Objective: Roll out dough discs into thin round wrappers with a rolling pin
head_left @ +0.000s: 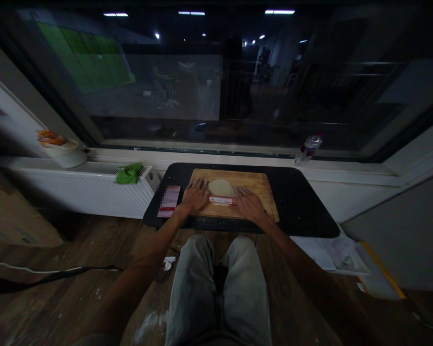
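Observation:
A flat round of pale dough [220,187] lies on a wooden board [254,180]. Across its near part rests a narrow red-and-white printed bar [221,200], whose exact kind I cannot make out. My left hand [197,194] covers the bar's left end, palm down, with the fingers stretched forward. At the other end, my right hand [248,201] lies over the bar in the same way, fingers extended beside the dough. Both ends of the bar are hidden under the hands. Whitish powder shows on the fingers.
The board sits on a black folding table [301,202]. A phone [169,201] lies left of it. On the sill stands a plastic bottle [309,148]. A green cloth [129,173] and a white tub [65,152] rest on the radiator [111,194].

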The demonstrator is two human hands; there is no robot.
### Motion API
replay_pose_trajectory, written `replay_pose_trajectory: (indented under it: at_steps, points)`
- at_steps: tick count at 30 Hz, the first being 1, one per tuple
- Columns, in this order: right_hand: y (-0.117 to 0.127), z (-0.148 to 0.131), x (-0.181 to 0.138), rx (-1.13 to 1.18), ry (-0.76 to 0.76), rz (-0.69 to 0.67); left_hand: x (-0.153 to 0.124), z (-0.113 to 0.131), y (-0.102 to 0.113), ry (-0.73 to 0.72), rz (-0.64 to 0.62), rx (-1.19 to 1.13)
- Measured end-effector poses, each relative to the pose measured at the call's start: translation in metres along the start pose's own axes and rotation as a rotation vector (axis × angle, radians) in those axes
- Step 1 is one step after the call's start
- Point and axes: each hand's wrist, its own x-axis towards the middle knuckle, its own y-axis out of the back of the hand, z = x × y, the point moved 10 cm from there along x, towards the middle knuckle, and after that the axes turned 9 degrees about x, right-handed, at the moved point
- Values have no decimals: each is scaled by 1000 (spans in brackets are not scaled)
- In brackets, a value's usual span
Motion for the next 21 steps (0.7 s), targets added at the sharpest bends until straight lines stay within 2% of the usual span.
replay_pose_trajectory:
  at_steps: [3,7,16,21]
  points:
    - [2,-2,4,-1,47,-18,-6,-2,2,101,14,-9]
    - [0,1,8,13,86,-25,-16,1,5,167,20,-14]
    - [-6,13,23,23,78,-51,-34,9,11,210,10,15]
    - [-11,19,30,39,73,-44,-40,11,8,251,15,3]
